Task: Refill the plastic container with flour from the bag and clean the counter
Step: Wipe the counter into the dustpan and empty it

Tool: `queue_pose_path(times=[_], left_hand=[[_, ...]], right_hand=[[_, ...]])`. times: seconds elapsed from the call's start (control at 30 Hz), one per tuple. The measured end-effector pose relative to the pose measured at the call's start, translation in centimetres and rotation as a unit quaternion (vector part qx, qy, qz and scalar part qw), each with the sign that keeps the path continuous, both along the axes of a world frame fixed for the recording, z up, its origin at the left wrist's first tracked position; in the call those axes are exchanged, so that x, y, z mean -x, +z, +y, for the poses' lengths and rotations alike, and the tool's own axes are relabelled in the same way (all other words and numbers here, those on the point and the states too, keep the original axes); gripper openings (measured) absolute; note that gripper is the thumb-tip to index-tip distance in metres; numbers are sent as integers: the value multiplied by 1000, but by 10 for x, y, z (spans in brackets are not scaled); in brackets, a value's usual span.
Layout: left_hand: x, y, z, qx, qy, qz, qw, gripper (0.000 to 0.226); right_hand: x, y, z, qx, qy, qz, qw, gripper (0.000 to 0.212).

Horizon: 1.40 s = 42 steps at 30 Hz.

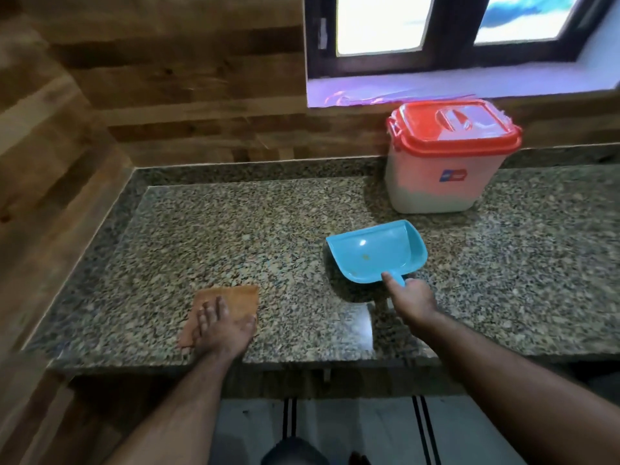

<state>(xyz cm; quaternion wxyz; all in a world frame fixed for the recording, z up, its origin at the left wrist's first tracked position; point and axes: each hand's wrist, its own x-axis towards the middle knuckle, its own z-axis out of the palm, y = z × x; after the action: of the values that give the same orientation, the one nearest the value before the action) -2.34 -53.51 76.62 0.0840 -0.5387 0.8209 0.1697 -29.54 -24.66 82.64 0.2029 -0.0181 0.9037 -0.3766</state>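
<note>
Our left hand point(221, 325) lies spread flat on an orange cloth point(231, 305) at seven o'clock; our right hand point(411, 298) grips the handle of a blue dustpan point(375, 251) near centre. Both rest on the granite counter point(201, 229). At two o'clock stands the lidded plastic container point(446, 159), beneath a window point(436, 28) in wood-panelled walls point(134, 78).

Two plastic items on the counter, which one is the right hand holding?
The blue dustpan: the right hand grips its handle. The red-lidded container stands untouched by the wall, lid on. The left hand presses an orange cloth.
</note>
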Motion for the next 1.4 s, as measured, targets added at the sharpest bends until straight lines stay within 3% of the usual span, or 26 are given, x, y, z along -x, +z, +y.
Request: queue_pose_path(times=[0.1, 0.17, 0.27, 0.4, 0.6, 0.87, 1.13, 1.23, 1.3, 1.4], left_hand=[[23, -7, -12, 62, -27, 31, 997, 68], [55, -13, -33, 89, -32, 109, 990, 54], [136, -17, -61, 37, 24, 197, 979, 39], [255, -8, -67, -48, -34, 164, 985, 44], [369, -13, -15, -30, -276, 58, 959, 56], [427, -11, 140, -55, -386, 53, 919, 56], [465, -11, 279, -159, -444, 65, 880, 60], [467, 3, 298, -264, -418, 167, 853, 43], [458, 15, 302, -366, -298, 254, 844, 27], [445, 22, 289, -403, -160, 290, 853, 33]], right_hand=[[19, -4, 5, -18, -23, -6, 1000, 66], [32, -6, 8, -38, -49, -3, 998, 65], [46, -8, 17, -56, -112, 0, 992, 66], [49, -7, 38, -105, -155, 15, 982, 69], [36, -6, 89, -154, -224, 27, 962, 74], [-1, -2, 182, -118, -369, 27, 921, 76], [-32, -14, 259, -78, -410, 11, 909, 74], [-36, -20, 274, -53, -390, 16, 919, 78], [-41, -18, 278, -59, -352, 33, 934, 81], [-60, -23, 283, -73, -303, 50, 949, 78]])
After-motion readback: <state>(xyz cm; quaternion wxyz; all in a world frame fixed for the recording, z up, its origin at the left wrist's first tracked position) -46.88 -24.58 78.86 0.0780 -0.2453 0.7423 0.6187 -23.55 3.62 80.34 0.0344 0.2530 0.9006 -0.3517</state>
